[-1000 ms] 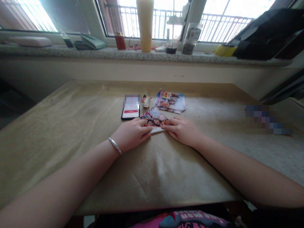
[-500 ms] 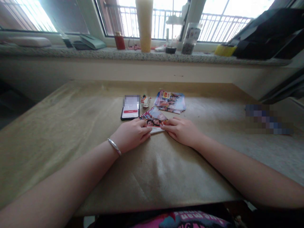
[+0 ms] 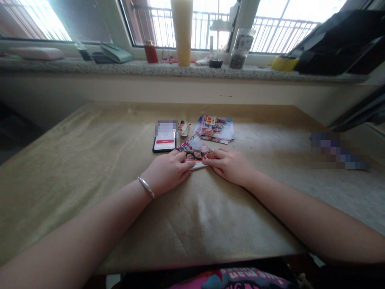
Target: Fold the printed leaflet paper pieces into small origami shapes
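Note:
A printed paper flyer [image 3: 196,150], folded to a point at its far end, lies on the table between my hands. My left hand [image 3: 168,168], with a silver bangle at the wrist, grips its left edge, fingers closed. On the opposite edge my right hand [image 3: 230,164] pinches the paper with thumb and fingers. The near edge shows a white strip. Just beyond it lies a stack of colourful flyers [image 3: 215,129]. A phone [image 3: 164,140] with a lit screen rests beyond my left hand, and beside it is a small folded paper piece [image 3: 184,129].
A yellowish cloth covers the table [image 3: 90,192]. A blurred flat item [image 3: 338,151] lies at the right. Along the stone windowsill [image 3: 120,69] stand a red bottle [image 3: 150,52], a tall yellow cylinder [image 3: 183,36], a clear container [image 3: 240,48] and a black object [image 3: 333,44].
Both hands stay on the flyer with almost no movement. My left hand's fingers have shifted very slightly to the right along its near edge.

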Demonstrator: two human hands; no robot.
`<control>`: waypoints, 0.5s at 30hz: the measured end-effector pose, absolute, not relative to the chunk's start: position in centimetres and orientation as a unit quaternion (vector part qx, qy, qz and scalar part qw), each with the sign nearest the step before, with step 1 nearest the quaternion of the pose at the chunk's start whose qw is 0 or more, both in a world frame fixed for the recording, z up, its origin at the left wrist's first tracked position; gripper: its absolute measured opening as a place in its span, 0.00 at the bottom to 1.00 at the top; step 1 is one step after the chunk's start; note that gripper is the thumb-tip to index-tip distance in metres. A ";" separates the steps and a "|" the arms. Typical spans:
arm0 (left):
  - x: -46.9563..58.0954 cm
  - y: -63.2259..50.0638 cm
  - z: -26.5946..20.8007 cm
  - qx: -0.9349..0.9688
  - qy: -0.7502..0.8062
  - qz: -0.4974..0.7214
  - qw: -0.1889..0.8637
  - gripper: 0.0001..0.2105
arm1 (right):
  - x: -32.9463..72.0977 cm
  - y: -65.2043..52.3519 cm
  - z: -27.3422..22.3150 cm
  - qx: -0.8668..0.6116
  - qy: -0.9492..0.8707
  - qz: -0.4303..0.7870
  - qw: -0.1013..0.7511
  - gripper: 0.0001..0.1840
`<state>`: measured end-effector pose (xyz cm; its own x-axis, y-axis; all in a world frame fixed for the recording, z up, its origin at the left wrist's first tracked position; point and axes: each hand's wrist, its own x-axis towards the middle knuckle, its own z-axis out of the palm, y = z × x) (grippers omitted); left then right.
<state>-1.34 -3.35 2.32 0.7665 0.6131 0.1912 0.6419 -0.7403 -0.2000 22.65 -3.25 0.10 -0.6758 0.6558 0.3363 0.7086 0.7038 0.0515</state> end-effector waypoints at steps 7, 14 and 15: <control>-1.4 -3.3 2.2 -0.935 -0.321 -0.071 0.131 0.13 | 22.6 -3.4 0.3 -0.376 -0.911 -0.090 0.143 0.16; -1.3 -3.1 2.1 -0.936 -0.322 -0.067 0.129 0.13 | 22.6 -3.3 0.1 -0.372 -0.911 -0.101 0.145 0.16; -1.3 -3.1 2.1 -0.936 -0.322 -0.068 0.128 0.13 | 22.6 -3.3 0.1 -0.371 -0.912 -0.104 0.143 0.16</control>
<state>-1.27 -3.13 2.13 0.7832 0.5853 0.2098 0.6202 -0.7598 -0.1953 22.62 -3.30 0.10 -0.6834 0.6471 0.3379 0.7064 0.7029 0.0826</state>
